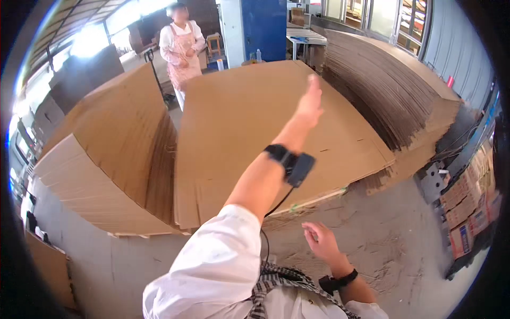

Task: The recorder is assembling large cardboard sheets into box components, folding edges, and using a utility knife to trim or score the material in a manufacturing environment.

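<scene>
My left arm reaches far forward across a large brown cardboard sheet (239, 122) on top of the middle stack. At its end, my left hand (311, 103) is stretched out edge-on above the sheet's far right part, with nothing in it. Whether it touches the cardboard I cannot tell. Close to my body, past the sheet's near edge, my right hand (321, 243) hangs over the floor with loosely bent fingers and thumb apart, holding nothing. Both wrists wear black straps, and a small black box (300, 170) with a cable sits on the left one.
A leaning stack of cardboard (114, 138) stands on the left, and another tall stack (382, 80) on the right. Beyond the middle stack stands a person in a pink apron (183, 48). Flattened printed cartons (462, 207) lie at the right. Scraps litter the grey floor (382, 239).
</scene>
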Demonstrator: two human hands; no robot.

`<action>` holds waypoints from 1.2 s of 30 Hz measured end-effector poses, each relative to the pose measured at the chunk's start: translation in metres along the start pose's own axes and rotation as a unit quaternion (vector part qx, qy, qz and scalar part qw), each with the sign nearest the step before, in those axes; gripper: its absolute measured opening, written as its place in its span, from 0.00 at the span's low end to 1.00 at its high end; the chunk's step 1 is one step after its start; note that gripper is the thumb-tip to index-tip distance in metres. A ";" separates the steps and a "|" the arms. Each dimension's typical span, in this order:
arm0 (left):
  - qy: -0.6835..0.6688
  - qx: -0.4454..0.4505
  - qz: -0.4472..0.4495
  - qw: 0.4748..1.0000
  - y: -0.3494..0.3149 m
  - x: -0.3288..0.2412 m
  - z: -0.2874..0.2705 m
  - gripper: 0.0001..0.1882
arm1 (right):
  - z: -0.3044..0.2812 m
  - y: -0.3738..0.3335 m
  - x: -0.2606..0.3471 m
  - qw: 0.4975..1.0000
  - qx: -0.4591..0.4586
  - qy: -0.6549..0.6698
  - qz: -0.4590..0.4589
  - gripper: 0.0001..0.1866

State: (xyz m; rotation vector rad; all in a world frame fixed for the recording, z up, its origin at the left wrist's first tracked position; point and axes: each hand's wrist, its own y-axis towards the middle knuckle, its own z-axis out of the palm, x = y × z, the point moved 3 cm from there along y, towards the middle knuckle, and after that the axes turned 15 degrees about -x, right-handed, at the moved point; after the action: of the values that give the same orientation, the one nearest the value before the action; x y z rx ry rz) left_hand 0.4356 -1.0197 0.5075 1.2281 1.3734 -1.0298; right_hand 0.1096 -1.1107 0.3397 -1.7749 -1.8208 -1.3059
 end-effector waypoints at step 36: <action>0.345 0.227 0.255 0.875 -0.042 0.166 0.458 0.31 | -0.311 0.256 -0.510 0.995 -0.028 -0.050 0.085 0.23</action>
State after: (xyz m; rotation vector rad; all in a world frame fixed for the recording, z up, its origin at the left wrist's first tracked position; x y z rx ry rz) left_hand 0.4530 -1.4482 0.2721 2.3258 1.2103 -0.5496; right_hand 0.3275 -1.7147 0.2390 -2.0089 -1.6556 -1.2336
